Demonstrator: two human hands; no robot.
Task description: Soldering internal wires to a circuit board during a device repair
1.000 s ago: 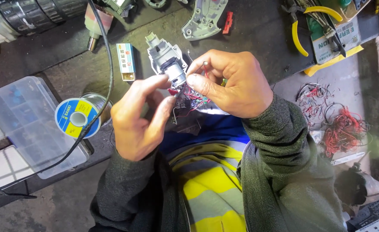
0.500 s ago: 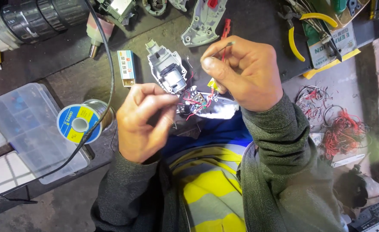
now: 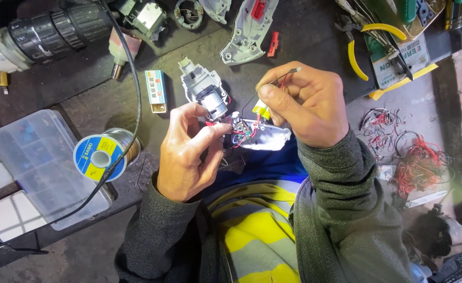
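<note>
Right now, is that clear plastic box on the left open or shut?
Shut, it seems. The clear plastic box lies flat with its lid down over the compartments; no raised lid shows. A black cable crosses its corner.

Dark worn workbench (image 3: 304,36), cluttered; grey concrete floor (image 3: 84,257) below, daylight from left.

Grey motor assembly (image 3: 206,93), wired, tilted above bench

A repair workshop is shown: a dark bench (image 3: 294,47) is littered with a solder spool (image 3: 101,155), pliers (image 3: 364,44), wire scraps (image 3: 414,162) and dismantled drill housings (image 3: 246,31).
</note>
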